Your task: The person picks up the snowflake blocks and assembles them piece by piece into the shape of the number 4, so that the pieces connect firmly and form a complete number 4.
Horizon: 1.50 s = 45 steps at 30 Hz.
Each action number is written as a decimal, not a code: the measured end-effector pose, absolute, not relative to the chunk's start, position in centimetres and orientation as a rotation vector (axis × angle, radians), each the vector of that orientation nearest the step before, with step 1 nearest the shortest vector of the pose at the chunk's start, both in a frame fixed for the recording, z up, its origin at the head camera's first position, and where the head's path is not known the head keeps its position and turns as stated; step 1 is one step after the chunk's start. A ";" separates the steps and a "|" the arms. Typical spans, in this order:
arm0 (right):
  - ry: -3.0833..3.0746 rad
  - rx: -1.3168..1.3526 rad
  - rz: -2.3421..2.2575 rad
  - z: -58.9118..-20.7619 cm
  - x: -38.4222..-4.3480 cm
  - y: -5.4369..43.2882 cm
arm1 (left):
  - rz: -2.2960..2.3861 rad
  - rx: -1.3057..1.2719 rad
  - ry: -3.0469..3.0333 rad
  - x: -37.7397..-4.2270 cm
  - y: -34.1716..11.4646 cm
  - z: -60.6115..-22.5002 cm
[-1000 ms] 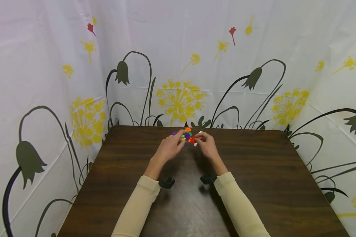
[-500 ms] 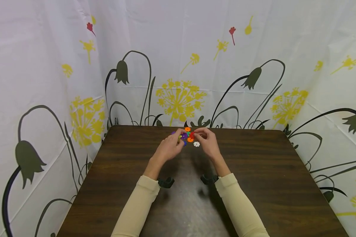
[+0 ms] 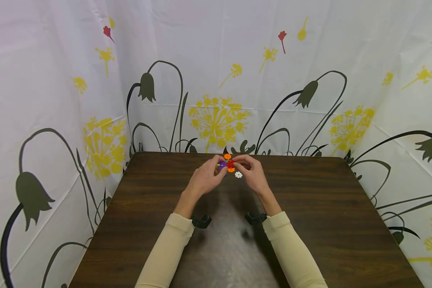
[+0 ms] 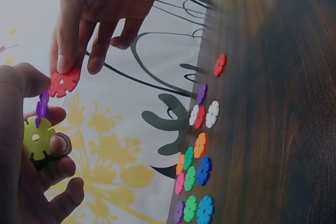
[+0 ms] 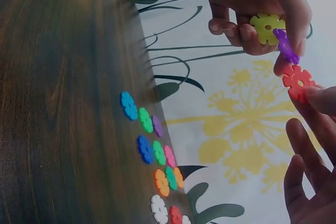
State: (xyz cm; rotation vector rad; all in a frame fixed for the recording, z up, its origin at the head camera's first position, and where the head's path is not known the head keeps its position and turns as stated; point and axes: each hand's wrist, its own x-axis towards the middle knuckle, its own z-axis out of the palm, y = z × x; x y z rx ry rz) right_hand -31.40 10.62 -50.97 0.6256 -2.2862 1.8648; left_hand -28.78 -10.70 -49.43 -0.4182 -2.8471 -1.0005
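Note:
My left hand [image 3: 203, 179] pinches a purple flower-shaped disc [image 4: 42, 107] between thumb and forefinger. A yellow-green flower disc [image 4: 45, 135] is slotted crosswise onto the purple one and lies against the curled fingers. From the other side, my right hand [image 3: 254, 175] pinches a red flower disc [image 5: 293, 79] between thumb and forefinger, its other fingers loosely bent. The notched edges of the red and purple discs face each other, nearly meeting in the right wrist view. Both hands are raised near the table's far edge.
Several loose flower discs lie along the far edge of the dark wooden table [image 3: 331, 208], among them a white one [image 3: 239, 175], an orange one [image 5: 162, 183] and a blue one [image 5: 146, 149]. A flower-printed curtain [image 3: 216, 60] hangs right behind the table.
My right hand has brought the red disc up and left towards the purple one. My left hand has drawn slightly back and turned the purple disc, uncovering loose discs behind.

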 end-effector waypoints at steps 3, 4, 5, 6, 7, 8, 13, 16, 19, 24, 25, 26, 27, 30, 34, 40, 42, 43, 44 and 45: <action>-2.269 0.597 1.875 -51.0 -31.3 10.6 | -0.989 -0.418 -2.837 -28.8 -10.7 -49.4; -2.266 0.588 1.877 -51.0 -31.3 10.5 | -0.990 -0.417 -2.834 -28.8 -10.8 -49.4; -2.261 0.583 1.886 -51.0 -31.3 10.5 | -0.993 -0.417 -2.832 -28.7 -10.8 -49.4; -2.260 0.583 1.888 -50.9 -31.2 10.4 | -0.991 -0.417 -2.833 -28.7 -10.8 -49.4; -2.259 0.586 1.890 -50.8 -31.1 10.3 | -0.988 -0.417 -2.834 -28.7 -10.8 -49.4; -2.256 0.590 1.891 -50.8 -31.1 10.3 | -0.988 -0.418 -2.835 -28.7 -10.8 -49.4; -2.247 0.611 1.871 -50.6 -30.9 10.2 | -0.970 -0.424 -2.839 -28.6 -10.8 -49.4; -2.239 0.634 1.863 -50.4 -30.8 10.4 | -0.957 -0.435 -2.845 -28.6 -10.8 -49.4; -2.226 0.674 1.868 -50.2 -30.8 10.5 | -0.971 -0.453 -2.851 -28.5 -10.8 -49.2; -2.196 0.702 1.906 -50.2 -30.8 10.6 | -1.044 -0.489 -2.845 -28.5 -10.7 -49.0; -2.191 0.698 1.921 -50.3 -30.8 10.6 | -1.068 -0.497 -2.842 -28.5 -10.7 -49.0; -2.184 0.695 1.937 -50.3 -30.7 10.6 | -1.095 -0.505 -2.837 -28.4 -10.7 -49.0; -2.179 0.692 1.952 -50.4 -30.7 10.6 | -1.122 -0.515 -2.830 -28.4 -10.7 -49.0; -2.156 0.675 2.022 -50.5 -30.6 10.7 | -1.209 -0.552 -2.787 -28.3 -10.7 -48.9; -2.117 0.667 2.078 -50.3 -30.4 10.7 | -1.247 -0.594 -2.740 -28.1 -10.6 -48.5; -2.100 0.678 2.030 -49.5 -30.0 10.5 | -1.150 -0.587 -2.721 -27.9 -10.1 -48.0; -2.100 0.680 2.013 -49.3 -29.8 10.4 | -1.109 -0.575 -2.706 -27.9 -10.0 -48.0; -2.094 0.681 2.010 -49.2 -29.7 10.2 | -1.096 -0.571 -2.698 -27.9 -10.0 -48.0; -2.093 0.683 2.002 -49.1 -29.6 10.1 | -1.086 -0.564 -2.690 -27.9 -10.0 -48.0; -2.094 0.685 1.996 -49.0 -29.5 10.0 | -1.082 -0.559 -2.682 -27.9 -10.0 -48.0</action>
